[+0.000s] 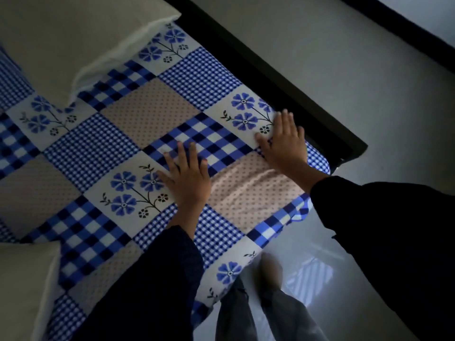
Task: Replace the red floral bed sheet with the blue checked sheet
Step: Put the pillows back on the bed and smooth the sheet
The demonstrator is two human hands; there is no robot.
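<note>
Blue checked sheet (98,146) covers the bed (275,72) across the left and middle of the frame; no red floral sheet is in view. The left hand (188,179) and right hand (283,143) lie flat on it, fingers (182,156) straight and spread, holding nothing. This looks like the smoothing step; next the wrinkled corner (256,190) at centre right probably needs tucking.

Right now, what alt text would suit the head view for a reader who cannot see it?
The left hand and right hand press flat, fingers straight, on the blue checked sheet spread over the bed, the right one near its corner. A white pillow lies at upper left, a second pillow at lower left; a dark bed frame borders the pale floor.
</note>
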